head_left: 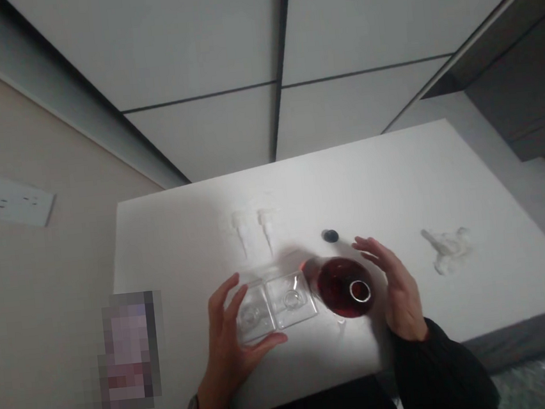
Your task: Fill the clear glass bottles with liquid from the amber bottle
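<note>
Two clear square dishes, a left one (257, 315) and a right one (292, 299), sit side by side on the white table (371, 182). My left hand (231, 324) is around the left dish, thumb along its near edge and fingers at its far left side; whether it grips the dish is unclear. A round glass vessel of dark red liquid (341, 288) stands just right of the dishes. My right hand (396, 282) is beside it on the right, fingers extended, apart from the glass and holding nothing. Behind the glass lies a small dark round cap (330, 235).
Two white tapered nozzles, one left (240, 227) and one right (265, 224), lie behind the dishes. A crumpled whitish piece (450, 250) is at the right. A blurred-out object (130, 350) lies at the left edge. White panels rise behind the table.
</note>
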Demonstrator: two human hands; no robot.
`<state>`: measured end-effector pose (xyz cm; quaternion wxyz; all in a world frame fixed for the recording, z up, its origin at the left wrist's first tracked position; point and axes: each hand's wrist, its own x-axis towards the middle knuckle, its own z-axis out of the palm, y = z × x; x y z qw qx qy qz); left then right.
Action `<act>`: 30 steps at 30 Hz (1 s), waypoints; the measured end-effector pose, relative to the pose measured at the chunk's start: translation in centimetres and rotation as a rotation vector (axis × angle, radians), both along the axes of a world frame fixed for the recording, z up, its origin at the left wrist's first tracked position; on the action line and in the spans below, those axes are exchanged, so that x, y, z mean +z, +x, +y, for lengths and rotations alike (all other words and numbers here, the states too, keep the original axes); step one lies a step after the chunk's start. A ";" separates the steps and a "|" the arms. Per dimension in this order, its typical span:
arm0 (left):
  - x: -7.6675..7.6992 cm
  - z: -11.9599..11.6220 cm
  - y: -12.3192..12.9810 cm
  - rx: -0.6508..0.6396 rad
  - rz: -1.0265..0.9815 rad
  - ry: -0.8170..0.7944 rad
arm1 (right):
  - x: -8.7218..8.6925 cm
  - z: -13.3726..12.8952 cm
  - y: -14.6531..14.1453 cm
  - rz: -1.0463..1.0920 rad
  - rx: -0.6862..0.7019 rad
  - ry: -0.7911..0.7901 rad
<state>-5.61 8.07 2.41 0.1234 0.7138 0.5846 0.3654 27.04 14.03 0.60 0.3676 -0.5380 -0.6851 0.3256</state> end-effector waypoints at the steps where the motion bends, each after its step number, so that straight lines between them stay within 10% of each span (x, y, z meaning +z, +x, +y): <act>1: -0.3 0.0 -0.1 0.018 -0.007 0.006 | 0.4 0.9 0.1 0.000 -0.047 0.026; 10: -1.3 0.3 -0.6 0.034 -0.095 0.063 | 0.6 7.8 -1.5 -0.214 0.240 0.067; 22: -5.2 -3.9 -2.5 0.207 -0.100 -0.040 | 7.8 3.0 -2.4 0.420 0.052 0.141; 30: -5.4 -2.5 -2.5 0.260 -0.201 -0.038 | 6.6 3.0 -5.7 0.301 0.109 0.272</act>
